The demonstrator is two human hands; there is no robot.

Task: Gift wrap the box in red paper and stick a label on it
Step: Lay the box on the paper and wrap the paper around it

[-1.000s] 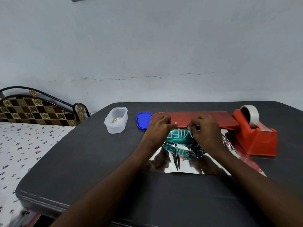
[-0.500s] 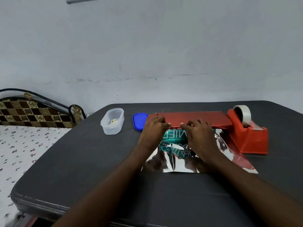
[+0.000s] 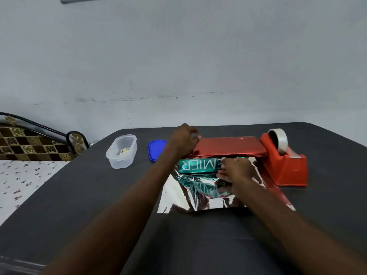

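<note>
Left hand [image 3: 183, 140] fingers pinch the red paper [image 3: 228, 145] folded over a green box [image 3: 198, 165]; right hand [image 3: 236, 172] fingers press its front, uncurled.

The box [image 3: 196, 165] is lying on the paper [image 3: 178, 197], with the tape dispenser [image 3: 284, 163] to its right and the tub [image 3: 122, 151] and lid [image 3: 155, 149] sitting to its left.

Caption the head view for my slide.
Left hand folds red paper over a green box; right hand steadies it.

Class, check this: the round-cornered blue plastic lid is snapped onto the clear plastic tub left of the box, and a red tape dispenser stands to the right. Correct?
Not quite. The head view shows the blue plastic lid lying flat on the dark table, beside the open clear plastic tub. The red tape dispenser does stand right.
</note>
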